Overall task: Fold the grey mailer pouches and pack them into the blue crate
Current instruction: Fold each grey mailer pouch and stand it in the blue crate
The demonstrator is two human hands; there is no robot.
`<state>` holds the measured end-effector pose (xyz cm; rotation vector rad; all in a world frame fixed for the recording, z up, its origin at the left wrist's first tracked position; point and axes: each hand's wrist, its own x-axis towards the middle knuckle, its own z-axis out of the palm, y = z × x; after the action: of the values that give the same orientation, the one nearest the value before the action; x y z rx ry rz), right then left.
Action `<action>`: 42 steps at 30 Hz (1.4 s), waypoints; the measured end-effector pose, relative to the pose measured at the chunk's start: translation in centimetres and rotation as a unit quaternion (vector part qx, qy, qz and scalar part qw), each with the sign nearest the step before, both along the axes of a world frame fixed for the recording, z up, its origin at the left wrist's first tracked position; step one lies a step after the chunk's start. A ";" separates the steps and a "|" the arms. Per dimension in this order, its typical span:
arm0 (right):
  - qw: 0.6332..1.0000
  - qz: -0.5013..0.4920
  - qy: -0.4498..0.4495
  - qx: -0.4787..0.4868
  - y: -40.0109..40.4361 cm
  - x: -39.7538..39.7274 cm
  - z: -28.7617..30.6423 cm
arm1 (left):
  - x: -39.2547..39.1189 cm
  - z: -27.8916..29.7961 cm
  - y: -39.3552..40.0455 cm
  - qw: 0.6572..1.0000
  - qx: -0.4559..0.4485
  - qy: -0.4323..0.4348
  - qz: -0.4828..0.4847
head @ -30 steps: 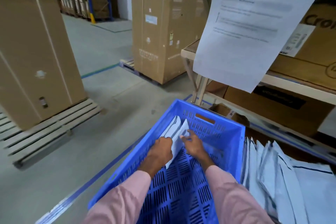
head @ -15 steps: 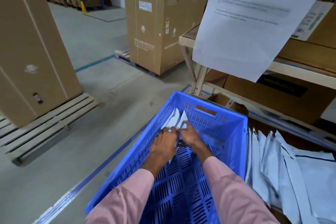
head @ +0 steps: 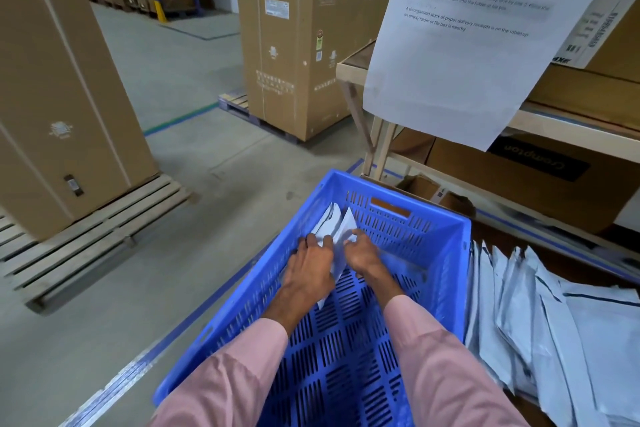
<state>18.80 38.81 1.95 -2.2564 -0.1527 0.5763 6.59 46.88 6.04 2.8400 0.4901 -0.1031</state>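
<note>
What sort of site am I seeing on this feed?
Most likely a warehouse: tall cardboard cartons stand on wooden pallets, boxes fill a shelving rack, and coloured lines mark the concrete floor.

Big brown cardboard boxes [head: 298, 38] stand on wooden pallets [head: 90, 236] on the grey concrete floor [head: 194, 80], beside a pale wooden shelf rack [head: 568, 128].

Both forearms are covered by long pink sleeves [head: 446, 367] of plain, unpatterned fabric. Each cuff ends at the wrist. The left hand [head: 308, 270] and right hand [head: 362, 253] are bare, without gloves.
</note>
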 end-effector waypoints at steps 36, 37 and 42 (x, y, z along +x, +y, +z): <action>0.882 -0.021 -0.459 -0.107 -26.7 -9.5 8.2 | -2.4 6.2 -20.0 0.926 -0.040 -0.340 -0.162; 0.882 -0.037 -0.458 -0.105 -28.5 -10.0 7.6 | -2.6 5.9 -21.7 0.926 -0.038 -0.333 -0.173; 0.904 -0.056 -0.406 -0.119 -35.7 -12.0 4.6 | -3.5 2.9 -29.3 0.949 -0.082 -0.253 -0.169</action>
<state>6.83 3.08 6.58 -2.5940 -0.3765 -0.4658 3.07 17.55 8.92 2.6114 -0.1112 0.4870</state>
